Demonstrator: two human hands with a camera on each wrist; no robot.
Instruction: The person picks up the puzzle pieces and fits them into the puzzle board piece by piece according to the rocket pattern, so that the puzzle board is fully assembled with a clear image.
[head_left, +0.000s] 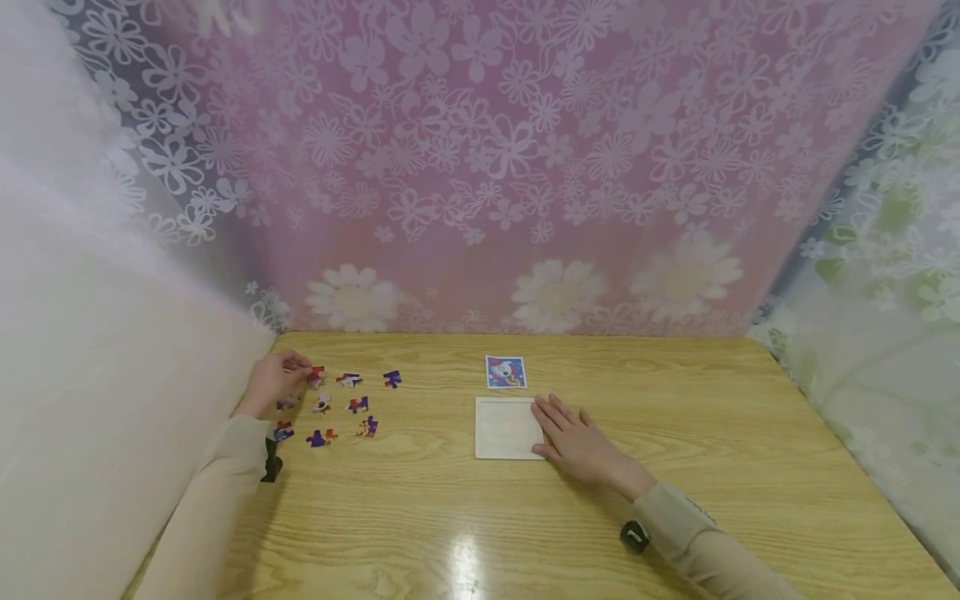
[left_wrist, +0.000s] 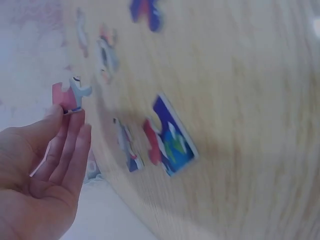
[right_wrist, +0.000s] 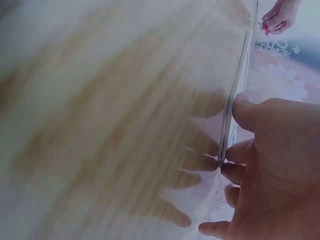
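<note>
My left hand (head_left: 276, 382) pinches a red and white jigsaw piece (left_wrist: 70, 95) between thumb and fingertips, held up off the table at the far left. Several other jigsaw pieces lie loosely spread near that hand, among them a purple, green and red corner piece (left_wrist: 172, 142) and a purple and red piece (head_left: 358, 405). My right hand (head_left: 581, 446) lies with fingers extended, fingertips and thumb on the right edge of a pale rectangular puzzle tray (head_left: 506, 433). In the right wrist view the tray (right_wrist: 232, 110) shows edge-on beside the fingers.
A small square picture card (head_left: 506, 372) with a white cartoon character lies just behind the tray. The wooden table (head_left: 420, 508) meets a flowered pink backdrop (head_left: 480, 208) at the back, with a pale wall (head_left: 112, 375) close on the left.
</note>
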